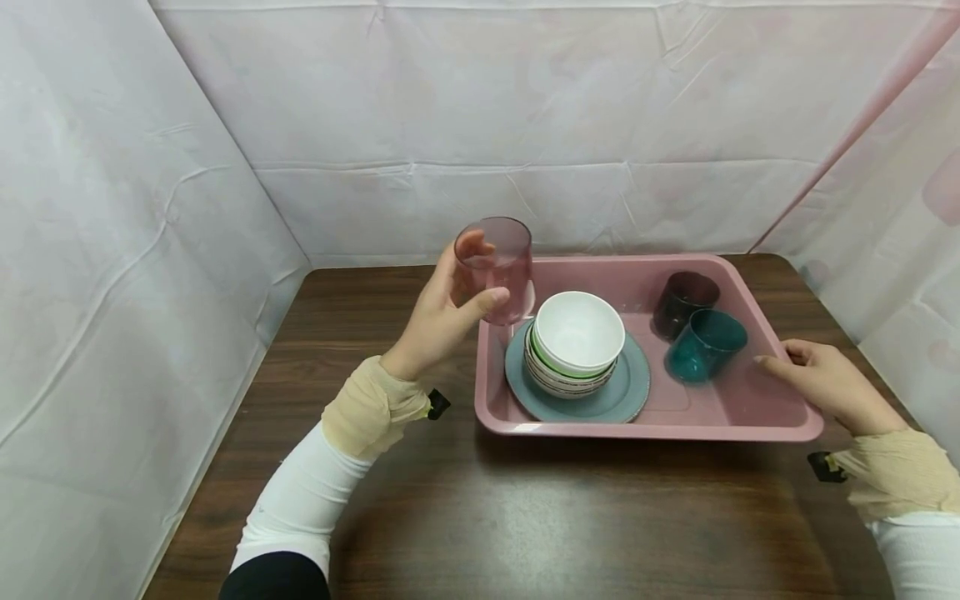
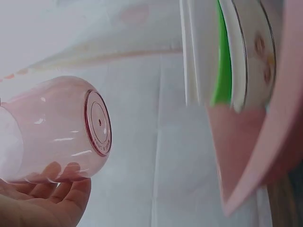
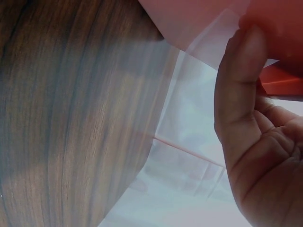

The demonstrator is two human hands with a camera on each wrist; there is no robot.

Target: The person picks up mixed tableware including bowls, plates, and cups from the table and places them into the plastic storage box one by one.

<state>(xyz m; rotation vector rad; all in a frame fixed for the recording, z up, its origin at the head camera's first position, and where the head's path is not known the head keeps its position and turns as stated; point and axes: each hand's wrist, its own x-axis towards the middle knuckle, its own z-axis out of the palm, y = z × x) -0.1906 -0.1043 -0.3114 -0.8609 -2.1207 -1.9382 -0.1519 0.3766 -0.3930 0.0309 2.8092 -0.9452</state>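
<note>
My left hand [image 1: 438,321] grips a clear pink cup [image 1: 506,271] and holds it up over the left back corner of a pink plastic basin [image 1: 645,431]. In the left wrist view the round base of the cup [image 2: 57,127] shows, with fingers curled along its side. My right hand [image 1: 836,383] pinches the basin's right rim, thumb inside and fingers beyond the edge; the right wrist view shows that thumb [image 3: 241,80] against the pink wall. Inside the basin, a stack of bowls [image 1: 579,333], white on top, sits on a blue-grey plate [image 1: 636,387].
At the basin's right side lie a teal cup [image 1: 701,350] and a dark purple cup [image 1: 678,304], both tilted. The basin stands on a dark wooden table [image 1: 525,517]. White cloth [image 1: 450,108] hangs behind the table and at both sides.
</note>
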